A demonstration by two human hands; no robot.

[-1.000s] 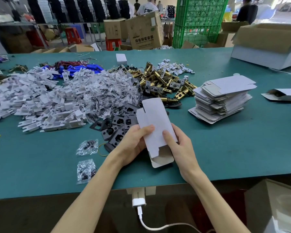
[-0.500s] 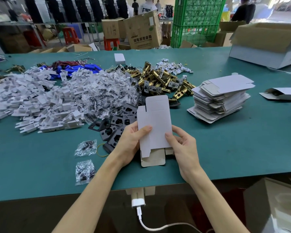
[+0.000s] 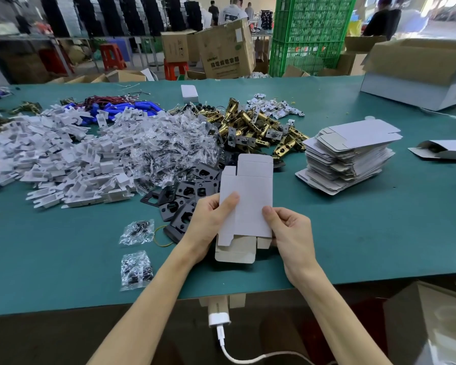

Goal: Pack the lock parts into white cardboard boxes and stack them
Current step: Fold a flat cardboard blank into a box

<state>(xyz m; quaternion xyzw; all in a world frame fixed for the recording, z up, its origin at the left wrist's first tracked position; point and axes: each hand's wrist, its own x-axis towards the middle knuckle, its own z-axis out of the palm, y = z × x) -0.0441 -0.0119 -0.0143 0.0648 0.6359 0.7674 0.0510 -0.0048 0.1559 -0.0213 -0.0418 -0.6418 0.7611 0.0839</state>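
Note:
Both hands hold one flat white box blank (image 3: 248, 198) upright above the green table (image 3: 379, 233). My left hand (image 3: 208, 225) pinches its left edge, thumb on the front. My right hand (image 3: 290, 233) pinches the right edge near the bottom flaps, which hang open and brown inside. Behind the blank lie black lock plates (image 3: 184, 198), brass latch bolts (image 3: 250, 130), bagged screws (image 3: 169, 151) and white plastic parts (image 3: 63, 159). A stack of flat box blanks (image 3: 348, 156) sits to the right.
Two small screw bags (image 3: 137, 270) lie near the table's front edge at left. A half-opened white box (image 3: 445, 150) lies far right, a large open carton (image 3: 419, 72) behind it. A small closed white box (image 3: 189, 92) stands at the back. A charger cable (image 3: 221, 333) hangs below the edge.
The box blank has turned from tilted left to nearly upright. Both hands shifted slightly with it, and the bottom flaps swung lower and more open.

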